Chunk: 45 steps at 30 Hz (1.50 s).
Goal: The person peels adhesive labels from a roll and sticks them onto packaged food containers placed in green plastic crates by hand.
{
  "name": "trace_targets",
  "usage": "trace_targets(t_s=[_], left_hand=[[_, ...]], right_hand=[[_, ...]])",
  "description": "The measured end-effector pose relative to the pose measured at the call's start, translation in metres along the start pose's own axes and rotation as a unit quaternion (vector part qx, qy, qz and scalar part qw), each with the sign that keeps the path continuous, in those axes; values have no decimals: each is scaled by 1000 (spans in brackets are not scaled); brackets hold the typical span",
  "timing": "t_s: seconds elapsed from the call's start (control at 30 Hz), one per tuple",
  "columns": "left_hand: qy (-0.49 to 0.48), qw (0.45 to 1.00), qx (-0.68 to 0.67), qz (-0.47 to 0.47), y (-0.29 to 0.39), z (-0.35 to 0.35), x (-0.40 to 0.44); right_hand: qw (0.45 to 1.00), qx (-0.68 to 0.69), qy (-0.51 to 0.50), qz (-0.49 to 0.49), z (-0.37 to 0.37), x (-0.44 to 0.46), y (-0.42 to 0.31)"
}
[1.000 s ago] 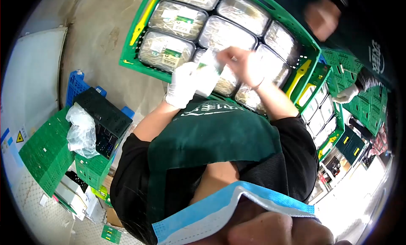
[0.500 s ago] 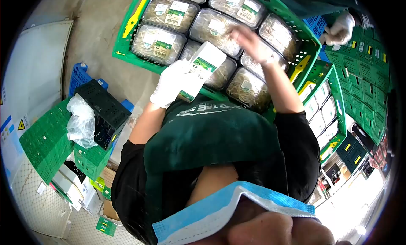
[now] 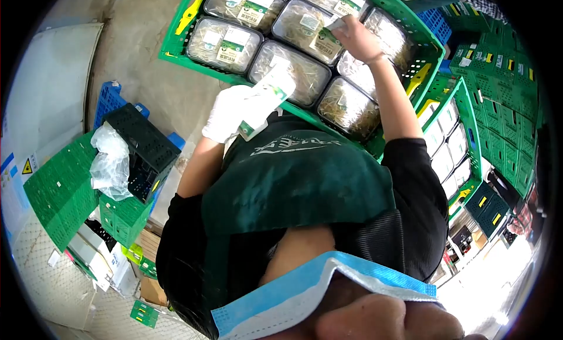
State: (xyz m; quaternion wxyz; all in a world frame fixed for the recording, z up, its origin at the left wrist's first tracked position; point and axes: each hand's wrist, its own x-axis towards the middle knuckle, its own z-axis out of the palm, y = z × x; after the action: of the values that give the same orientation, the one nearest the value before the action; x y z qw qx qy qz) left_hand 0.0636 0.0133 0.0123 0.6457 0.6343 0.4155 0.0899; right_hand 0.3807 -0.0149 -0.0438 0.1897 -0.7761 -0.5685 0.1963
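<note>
Right hand point(image 3: 362, 42) has moved to a label point(image 3: 326, 45) on a tub point(image 3: 295, 24) in the crate point(image 3: 175, 47); its fingers pinch or press, cannot tell which; left hand point(image 3: 226, 114) clamps the strip point(image 3: 265, 98); labelling seems in hand, calling for smoothing.

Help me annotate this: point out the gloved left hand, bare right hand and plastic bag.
Gloved left hand point(image 3: 227, 113): head view, back of glove.
Bare right hand point(image 3: 360, 42): head view, back of hand.
Plastic bag point(image 3: 111, 163): head view, middle.
</note>
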Motion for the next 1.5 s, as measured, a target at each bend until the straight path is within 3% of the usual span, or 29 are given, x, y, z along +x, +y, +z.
trace_targets(t_s=[0.07, 0.1, 0.2, 0.23, 0.27, 0.3, 0.33, 0.4, 0.47, 0.53, 0.63, 0.67, 0.7, 0.73, 0.8, 0.87, 0.93, 1.0, 1.03, 1.07, 1.1, 1.13, 1.17, 1.2, 1.23, 1.27, 1.33, 1.4, 1.5], left_hand=[[22, 985, -161, -63, -23, -11, -6], [22, 985, -162, -63, -22, -10, -9], [27, 979, -200, -24, -19, -5, -14], [38, 982, -185, 14, -25, -2, -13], [48, 983, -169, 52, -29, 0, -12], [43, 978, -205, 27, -27, 1, -14], [43, 977, -205, 27, -28, 0, -15], [-17, 986, -166, 13, -32, -6, -18], [-37, 991, -124, -18, -18, -7, -18], [37, 985, 31, 168, -4, 13, -16], [71, 992, 43, 97, -10, 18, -18], [63, 995, 62, 54, -18, 11, -19], [12, 998, 52, 19, -15, -4, -22], [18, 982, 97, 162, -32, -17, -21], [18, 963, 244, 112, -40, -42, -28], [51, 974, 217, 49, -44, -45, -31], [112, 992, -60, 2, -42, -40, -35], [73, 995, -36, 65, -44, -35, -32], [66, 990, -101, 67, -44, -29, -31], [58, 982, -165, 68, -41, -21, -29], [53, 973, -218, 57, -37, -10, -29], [26, 955, -293, 40, -25, -1, -28], [5, 981, -185, 62, -21, 1, -26], [-16, 993, -75, 85, -19, 3, -24], [-25, 993, -75, 88, -15, 4, -19], [-64, 997, -28, 40, -12, 5, -14], [-110, 994, 23, -7, -1, 19, -5], [-46, 972, 49, 226, 15, 53, 3], [-66, 968, 159, 183, 21, 73, 5]], right_hand=[[976, -210, 46, -35, 44, 7, 22], [981, -187, 40, 20, 55, 4, 23], [950, -234, 207, 16, 53, -19, -3], [959, -189, 210, 4, 46, -29, -18], [994, -68, 16, 82, 30, -48, -47], [951, 296, -83, 28, 29, -62, -58], [875, 459, -146, -57, 24, -74, -80], [944, 292, -112, -105, 10, -96, -117], [940, 294, -97, -145, 19, -105, -128], [940, 311, -94, -102, 28, -115, -139], [969, 222, -91, -65, 9, -103, -130], [967, 249, -28, -44, 23, -89, -104], [984, 169, -28, 40, 8, -69, -91], [988, 150, -5, 23, 8, -51, -59], [994, 84, -65, -7, 19, -45, -45], [991, 0, -132, -1, 54, -59, -56], [974, -212, -76, -28, 92, -71, -58], [975, -220, -23, 5, 90, -80, -57], [976, -217, -3, 17, 72, -81, -62], [991, -123, 47, 10, 57, -84, -65], [993, 108, -44, 10, 45, -89, -68], [934, 333, -131, 8, 32, -95, -72], [874, 448, -189, -29, 20, -102, -88], [924, 351, -127, -82, 7, -113, -108], [956, 261, -91, -96, 5, -120, -111], [978, 168, -54, -108, 2, -125, -112], [966, 226, -82, -94, -3, -136, -112], [970, 236, 5, -60, 8, -151, -107], [979, 142, 145, -30, -22, -155, -66]])
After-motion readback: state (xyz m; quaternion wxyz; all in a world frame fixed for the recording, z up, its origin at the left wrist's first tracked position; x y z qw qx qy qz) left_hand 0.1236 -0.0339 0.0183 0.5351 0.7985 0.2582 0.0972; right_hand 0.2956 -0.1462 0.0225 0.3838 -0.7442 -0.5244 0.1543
